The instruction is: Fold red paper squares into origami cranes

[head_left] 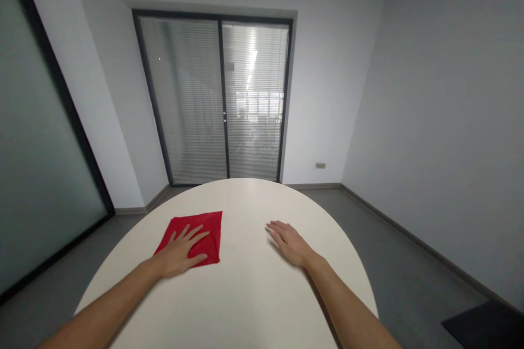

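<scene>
A folded red cloth (209,229) lies flat on the left part of a round white table (245,289). My left hand (182,253) rests palm down on the cloth with its fingers spread, covering its near left part. My right hand (289,240) lies flat on the bare tabletop to the right of the cloth, fingers stretched out and together, holding nothing. About a hand's width of table separates the right hand from the cloth.
Grey floor (409,278) surrounds the table. A glass sliding door with blinds (221,98) stands behind it, a frosted glass wall (36,174) on the left, a plain wall on the right. A dark object (487,327) sits at the lower right corner.
</scene>
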### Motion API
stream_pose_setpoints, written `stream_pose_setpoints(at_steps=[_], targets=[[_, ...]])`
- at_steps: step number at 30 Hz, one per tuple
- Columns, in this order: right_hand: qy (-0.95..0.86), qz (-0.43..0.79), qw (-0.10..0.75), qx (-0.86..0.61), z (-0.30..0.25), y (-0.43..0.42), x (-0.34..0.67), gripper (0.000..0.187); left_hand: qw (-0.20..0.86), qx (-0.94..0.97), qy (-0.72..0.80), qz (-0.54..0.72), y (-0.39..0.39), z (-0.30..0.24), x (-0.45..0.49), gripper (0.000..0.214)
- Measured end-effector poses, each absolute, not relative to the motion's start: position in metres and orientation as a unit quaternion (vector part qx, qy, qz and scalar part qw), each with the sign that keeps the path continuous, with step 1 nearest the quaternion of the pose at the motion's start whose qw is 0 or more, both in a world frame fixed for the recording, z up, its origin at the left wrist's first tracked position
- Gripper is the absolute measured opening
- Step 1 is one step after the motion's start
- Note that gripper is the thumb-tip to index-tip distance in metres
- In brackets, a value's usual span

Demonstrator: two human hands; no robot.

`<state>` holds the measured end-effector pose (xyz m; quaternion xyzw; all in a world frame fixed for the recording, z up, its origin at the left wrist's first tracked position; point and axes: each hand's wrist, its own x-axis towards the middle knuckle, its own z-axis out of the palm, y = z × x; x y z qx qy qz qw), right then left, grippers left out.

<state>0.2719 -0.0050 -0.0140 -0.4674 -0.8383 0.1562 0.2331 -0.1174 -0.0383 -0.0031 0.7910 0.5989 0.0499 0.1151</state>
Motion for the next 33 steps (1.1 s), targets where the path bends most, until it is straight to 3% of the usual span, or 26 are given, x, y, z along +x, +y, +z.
stream_pose_setpoints(at_steps=[7, 14, 19, 24, 33], targets=[[-0.848, 0.114, 0.202, -0.476, -0.016, -0.008, 0.265, 0.053, 0.095, 0.784, 0.612, 0.028, -0.021, 0.014, -0.172, 0.071], [-0.837, 0.068, 0.125, -0.529, 0.014, 0.014, 0.238, 0.034, -0.006, 0.767, 0.627, 0.136, 0.004, 0.026, -0.095, 0.057], [-0.787, 0.014, 0.245, -0.566, 0.011, 0.028, 0.214, 0.053, 0.014, 0.765, 0.62, 0.175, 0.003, 0.001, -0.02, 0.061], [-0.811, 0.105, 0.136, -0.559, -0.018, 0.02, 0.211, 0.073, 0.058, 0.779, 0.606, 0.147, -0.006, -0.028, -0.003, 0.064], [-0.816, 0.127, 0.111, -0.553, -0.018, 0.013, 0.217, 0.078, 0.048, 0.789, 0.596, 0.142, -0.006, -0.027, -0.006, 0.059]])
